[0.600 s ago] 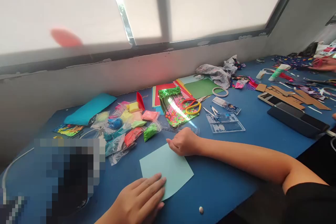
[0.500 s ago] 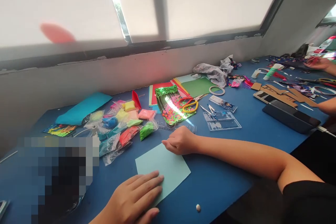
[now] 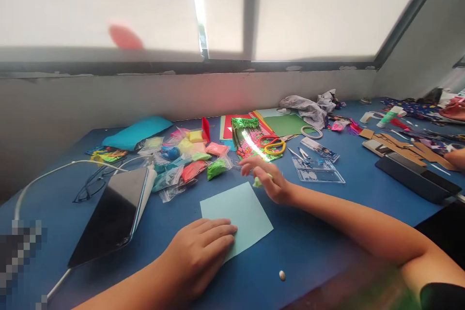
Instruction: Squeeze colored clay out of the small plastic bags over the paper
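In the head view, the left hand (image 3: 198, 252) lay flat, fingers stretched out and holding nothing, on the near corner of the pale green square paper sheet (image 3: 244, 210). The sheet lay on the blue table (image 3: 319, 247), near its front edge. The right hand (image 3: 271, 181) hovered at the sheet's far corner, blurred; its grip could not be told. Small plastic bags of coloured clay (image 3: 192, 164) lay beyond, and a dark tablet (image 3: 109, 213) lay to the left.

Blurry right hand (image 3: 271, 183), grip unclear
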Demonstrator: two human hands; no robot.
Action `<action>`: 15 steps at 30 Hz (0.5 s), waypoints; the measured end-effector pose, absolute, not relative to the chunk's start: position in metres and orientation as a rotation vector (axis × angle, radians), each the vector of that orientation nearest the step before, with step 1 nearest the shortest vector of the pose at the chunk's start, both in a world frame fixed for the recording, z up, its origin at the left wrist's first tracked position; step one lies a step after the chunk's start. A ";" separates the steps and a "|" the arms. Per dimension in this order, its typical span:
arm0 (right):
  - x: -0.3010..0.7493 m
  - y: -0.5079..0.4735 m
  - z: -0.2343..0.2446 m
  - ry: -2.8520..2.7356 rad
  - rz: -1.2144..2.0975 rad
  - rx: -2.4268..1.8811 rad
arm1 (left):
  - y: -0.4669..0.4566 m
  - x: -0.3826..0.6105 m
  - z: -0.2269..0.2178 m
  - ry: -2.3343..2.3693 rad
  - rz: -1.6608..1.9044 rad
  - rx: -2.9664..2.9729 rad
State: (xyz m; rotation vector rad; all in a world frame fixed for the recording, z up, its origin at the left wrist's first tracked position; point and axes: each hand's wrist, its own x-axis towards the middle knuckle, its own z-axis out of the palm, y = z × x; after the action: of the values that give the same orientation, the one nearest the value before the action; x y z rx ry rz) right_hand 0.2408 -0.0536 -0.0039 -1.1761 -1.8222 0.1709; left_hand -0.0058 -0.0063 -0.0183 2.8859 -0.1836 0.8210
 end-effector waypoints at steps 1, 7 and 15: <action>0.239 -0.055 -0.002 -1.779 0.224 -1.214 | -0.007 -0.005 -0.016 -0.180 0.811 2.869; 0.225 -0.055 -0.005 -1.894 0.472 -1.319 | -0.009 -0.005 -0.011 -0.161 0.775 2.816; 0.232 -0.043 -0.007 -1.302 1.124 -1.257 | -0.006 -0.008 -0.007 -0.139 0.681 2.818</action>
State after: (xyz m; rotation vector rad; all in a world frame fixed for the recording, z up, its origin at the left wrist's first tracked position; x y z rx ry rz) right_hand 0.2322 -0.0433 -0.0065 -1.2572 -1.3023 1.1242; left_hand -0.0075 -0.0064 -0.0067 2.8177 -0.1391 0.6807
